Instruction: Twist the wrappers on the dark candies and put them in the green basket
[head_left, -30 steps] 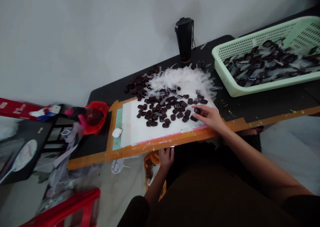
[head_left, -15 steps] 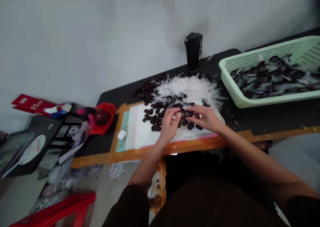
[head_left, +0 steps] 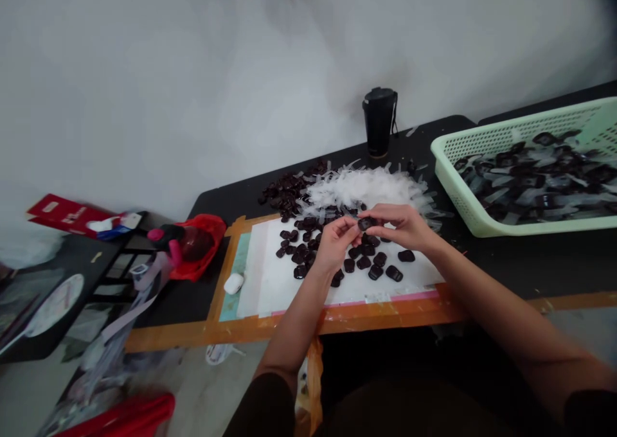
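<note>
Between my two hands, above the white sheet (head_left: 270, 270), is a small dark piece (head_left: 366, 223). My right hand (head_left: 402, 225) pinches it between thumb and fingers. The fingers of my left hand (head_left: 337, 238) are closed at the piece's left side; whatever they grip is too small to make out. Several similar dark pieces (head_left: 376, 271) lie on the sheet below and around my hands. Behind them are a heap of clear strips (head_left: 361, 186) and a pile of dark pieces (head_left: 286, 193).
A pale green basket (head_left: 482, 222) of dark pieces with clear strips stands at the right. Against the wall is a black tumbler (head_left: 379, 122). A white case (head_left: 234, 283) lies left of the sheet, and a red bag (head_left: 212, 231) holds a bottle farther left.
The view has shifted, so the table sits lower. The dark piece is now lifted between my fingertips, and my hands have come closer together.
</note>
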Available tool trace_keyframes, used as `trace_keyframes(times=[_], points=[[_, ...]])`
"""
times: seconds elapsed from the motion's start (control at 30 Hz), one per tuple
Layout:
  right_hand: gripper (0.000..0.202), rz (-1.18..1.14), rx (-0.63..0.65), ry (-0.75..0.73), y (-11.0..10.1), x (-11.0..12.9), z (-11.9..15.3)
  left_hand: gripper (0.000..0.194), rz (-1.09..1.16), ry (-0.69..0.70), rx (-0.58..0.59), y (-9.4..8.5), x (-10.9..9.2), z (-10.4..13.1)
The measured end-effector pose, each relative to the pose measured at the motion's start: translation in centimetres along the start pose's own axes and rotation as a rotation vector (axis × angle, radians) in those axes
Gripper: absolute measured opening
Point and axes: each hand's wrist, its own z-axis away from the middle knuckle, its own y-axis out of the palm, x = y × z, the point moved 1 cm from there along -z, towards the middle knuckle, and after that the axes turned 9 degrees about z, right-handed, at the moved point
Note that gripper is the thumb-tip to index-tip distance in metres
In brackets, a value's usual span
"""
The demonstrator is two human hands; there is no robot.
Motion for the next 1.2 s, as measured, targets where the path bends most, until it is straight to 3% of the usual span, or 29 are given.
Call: trace_keyframes(times=[0.2, 0.6, 0.97, 1.2], points=[[0.033, -0.065, 0.008, 0.063, 0.2, -0.3, 0.6, 0.037, 0.119, -0.079, -0.015, 0.5, 0.5, 0.4], [0.032, -0.065, 0.013, 0.084, 1.1, -0.8, 1.0, 0.036, 0.157, -0.103, -0.022, 0.4, 1.1, 0.7], [0.038, 0.192, -0.173, 0.121, 2.2, -0.5, 1.6, 0.022, -0.01, 0.062, -0.118, 0.2, 1.4, 0.7], [0.019, 0.369, -0.248, 0.034, 2.6, -0.3, 1.9, 0.02, -0.077, 0.143, -0.208, 0.1, 1.5, 0.8]])
